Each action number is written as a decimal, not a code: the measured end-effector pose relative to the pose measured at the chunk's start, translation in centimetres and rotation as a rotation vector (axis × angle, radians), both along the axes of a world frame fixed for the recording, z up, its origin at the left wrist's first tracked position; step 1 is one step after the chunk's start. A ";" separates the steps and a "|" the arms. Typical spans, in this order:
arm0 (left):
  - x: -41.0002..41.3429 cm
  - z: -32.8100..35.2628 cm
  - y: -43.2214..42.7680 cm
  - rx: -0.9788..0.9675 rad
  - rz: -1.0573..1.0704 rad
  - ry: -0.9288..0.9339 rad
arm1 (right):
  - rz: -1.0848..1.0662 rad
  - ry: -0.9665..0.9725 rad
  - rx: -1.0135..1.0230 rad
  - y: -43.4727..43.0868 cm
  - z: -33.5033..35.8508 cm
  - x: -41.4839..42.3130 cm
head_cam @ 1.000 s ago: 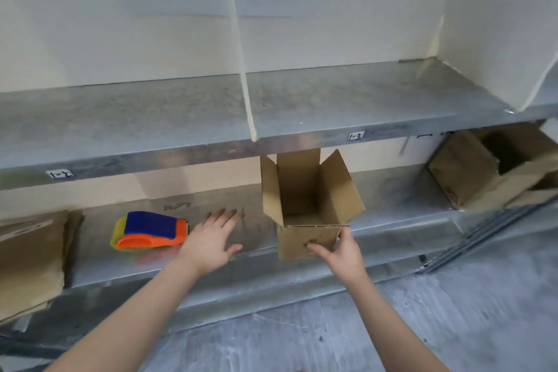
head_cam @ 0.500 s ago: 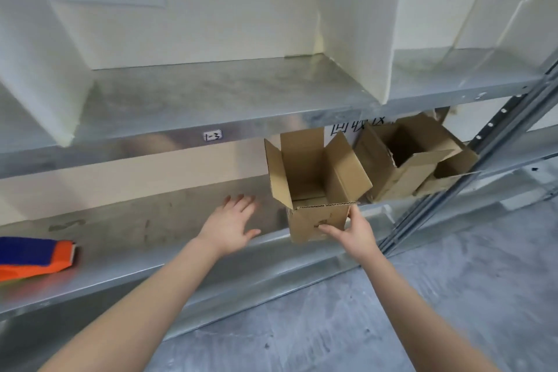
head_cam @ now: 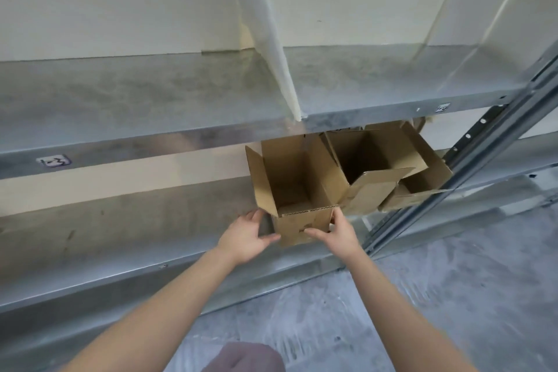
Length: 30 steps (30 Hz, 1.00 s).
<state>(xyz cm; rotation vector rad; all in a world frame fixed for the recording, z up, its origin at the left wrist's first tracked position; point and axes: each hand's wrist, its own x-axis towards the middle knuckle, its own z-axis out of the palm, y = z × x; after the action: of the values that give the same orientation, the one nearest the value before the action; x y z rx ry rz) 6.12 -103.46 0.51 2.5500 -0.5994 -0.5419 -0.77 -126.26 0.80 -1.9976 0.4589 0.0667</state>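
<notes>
On the lower shelf (head_cam: 120, 238), the open cardboard box (head_cam: 302, 222) sits just left of two other boxes (head_cam: 380, 187). The left hand (head_cam: 246, 235), flat on the shelf a moment ago, now clasps its left side; the right hand (head_cam: 338, 234) grips the right corner, so it looks ready to lift

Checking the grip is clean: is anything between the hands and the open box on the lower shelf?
Nothing visible. The left hand and right hand both hold the box at its front corners, directly on cardboard. A second box crowds its right side, beyond the right hand.
</notes>
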 end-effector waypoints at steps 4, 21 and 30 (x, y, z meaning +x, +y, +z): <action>1.0 -1.6 -1.3 -0.129 0.089 0.124 | -0.148 -0.023 0.047 -0.2 -2.0 0.9; 3.1 -1.7 -2.6 0.038 -0.081 -0.002 | -0.389 0.120 -0.098 0.1 -2.7 1.1; -0.2 1.2 4.8 0.294 -0.289 -0.465 | 0.093 0.013 -0.667 6.1 0.0 -4.2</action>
<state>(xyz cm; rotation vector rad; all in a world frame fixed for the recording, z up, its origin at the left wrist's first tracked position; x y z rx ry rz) 5.91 -98.70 1.75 2.9082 -1.1370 -0.1251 -4.97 -120.11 0.77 -2.6742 0.4298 -0.0202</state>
